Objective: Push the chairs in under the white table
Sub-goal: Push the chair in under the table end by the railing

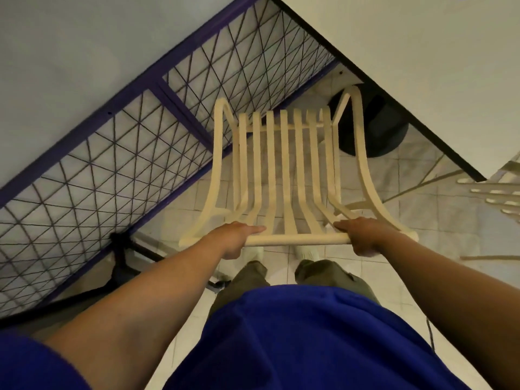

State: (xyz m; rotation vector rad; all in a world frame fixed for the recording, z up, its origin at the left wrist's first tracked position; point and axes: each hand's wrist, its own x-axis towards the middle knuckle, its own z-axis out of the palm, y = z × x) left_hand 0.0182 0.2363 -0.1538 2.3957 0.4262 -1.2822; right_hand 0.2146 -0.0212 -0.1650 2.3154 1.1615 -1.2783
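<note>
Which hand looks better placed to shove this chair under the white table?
Left, probably. The left hand and right hand both grip the chair's top rail, but the white table lies ahead-right, so the left pushes from the far side toward it.

Matt cream slatted chair (284, 170), smooth white table (422, 66), glossy floor tiles (408, 220).

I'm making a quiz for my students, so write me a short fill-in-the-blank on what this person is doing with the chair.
1. The left hand and the right hand grip the cream chair by its ____ rail.
2. The table beyond the chair is ____.
3. The round base under the table is ____.
Missing words: top, white, black.
</note>
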